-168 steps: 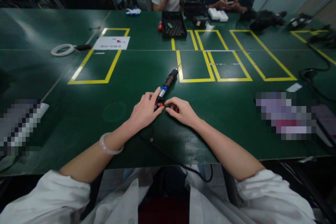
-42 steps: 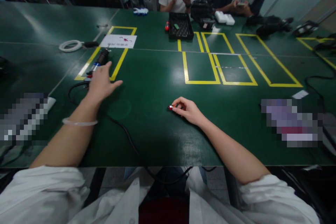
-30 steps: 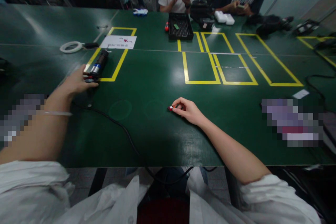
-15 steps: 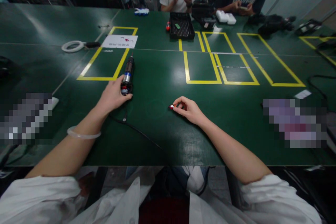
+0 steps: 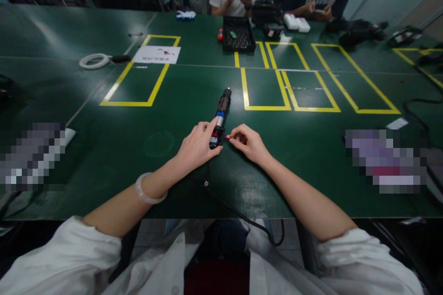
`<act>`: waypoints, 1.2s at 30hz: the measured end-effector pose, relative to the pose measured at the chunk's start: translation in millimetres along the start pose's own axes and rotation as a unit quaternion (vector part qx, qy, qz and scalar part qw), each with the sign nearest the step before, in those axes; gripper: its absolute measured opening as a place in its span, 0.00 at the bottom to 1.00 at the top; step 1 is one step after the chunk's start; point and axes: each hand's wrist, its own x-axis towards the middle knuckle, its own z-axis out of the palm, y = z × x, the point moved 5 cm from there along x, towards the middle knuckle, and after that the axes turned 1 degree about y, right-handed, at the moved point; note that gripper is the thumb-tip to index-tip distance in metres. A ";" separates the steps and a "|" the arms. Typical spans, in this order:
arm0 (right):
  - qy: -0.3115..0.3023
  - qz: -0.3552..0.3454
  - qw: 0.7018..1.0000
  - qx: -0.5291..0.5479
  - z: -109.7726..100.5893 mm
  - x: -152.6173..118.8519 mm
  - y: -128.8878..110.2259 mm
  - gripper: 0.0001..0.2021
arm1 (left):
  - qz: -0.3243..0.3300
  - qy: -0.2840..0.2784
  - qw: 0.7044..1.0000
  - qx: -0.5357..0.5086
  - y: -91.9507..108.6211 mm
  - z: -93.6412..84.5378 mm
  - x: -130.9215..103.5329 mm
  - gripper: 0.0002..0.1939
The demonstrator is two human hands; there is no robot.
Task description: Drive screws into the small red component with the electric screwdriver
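Left grip palm-down and curled, right grip in a pinch near it.

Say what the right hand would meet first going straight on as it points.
The right hand, its small red piece leading, would likely meet the blue-banded cylindrical tool; whether they touch is unclear.

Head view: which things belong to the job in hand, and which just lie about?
In use:
dark tool, in left hand
small red piece, in right hand
probably black cable

Apparently idle:
black tray
printed sheet
white coil
white boxes
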 end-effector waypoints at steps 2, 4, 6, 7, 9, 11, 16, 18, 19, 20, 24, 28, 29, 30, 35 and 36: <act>-0.007 -0.011 1.000 -0.017 0.9 -0.4 -1.1 0.02 | 0.005 -0.004 1.000 -0.003 6.0 1.8 -1.1 0.44; -0.020 -0.015 0.999 -0.037 2.9 -0.8 -1.8 0.02 | 0.009 -0.006 1.000 -0.007 9.9 3.3 -2.2 0.44; -0.035 -0.018 0.998 -0.058 4.9 -1.2 -2.4 0.02 | 0.014 -0.007 1.000 -0.010 12.6 4.4 -3.1 0.43; -0.040 -0.022 0.997 -0.065 5.5 -1.3 -2.9 0.01 | 0.016 -0.005 1.000 -0.010 13.6 4.6 -3.5 0.42; -0.042 -0.031 0.996 -0.072 5.4 -1.7 -3.7 0.00 | 0.019 -0.001 1.000 -0.007 15.2 4.6 -4.1 0.42; -0.039 -0.033 0.996 -0.070 4.2 -2.0 -3.8 0.02 | 0.021 0.003 1.000 0.001 16.8 3.9 -4.7 0.41; -0.033 -0.020 0.997 -0.065 1.1 -2.5 -5.2 0.04 | 0.016 0.006 0.999 0.038 20.9 2.0 -5.4 0.41; -0.025 -0.013 0.997 -0.073 -0.1 -2.4 -7.2 0.06 | 0.013 0.002 0.999 0.040 21.6 2.5 -5.1 0.42; -0.021 -0.008 0.997 -0.080 -0.7 -2.4 -8.2 0.06 | 0.012 0.002 0.999 0.038 21.7 2.9 -4.8 0.42; -0.016 0.000 0.996 -0.087 -1.4 -2.4 -9.0 0.06 | 0.013 0.002 0.999 0.035 21.9 3.5 -4.3 0.43; 0.011 0.039 0.995 -0.090 -4.3 -3.9 -11.0 0.05 | 0.011 0.006 0.999 0.030 21.7 6.1 -1.1 0.43; 0.011 0.053 0.996 -0.066 -3.3 -6.6 -13.7 0.05 | -0.012 0.019 0.999 0.047 19.5 6.0 2.4 0.41; 0.007 0.051 0.997 -0.060 -2.6 -7.2 -14.4 0.05 | -0.017 0.020 0.998 0.050 18.6 5.7 3.0 0.41; 0.000 0.048 0.997 -0.052 -1.6 -7.6 -14.9 0.05 | -0.019 0.020 0.998 0.052 17.5 5.3 3.5 0.41; -0.028 0.055 0.998 -0.017 0.2 -8.2 -10.8 0.04 | -0.023 0.006 0.998 0.053 7.2 1.1 4.9 0.43; -0.031 0.061 0.998 -0.012 -0.2 -8.1 -8.8 0.04 | -0.026 0.003 0.998 0.051 3.6 0.0 4.9 0.43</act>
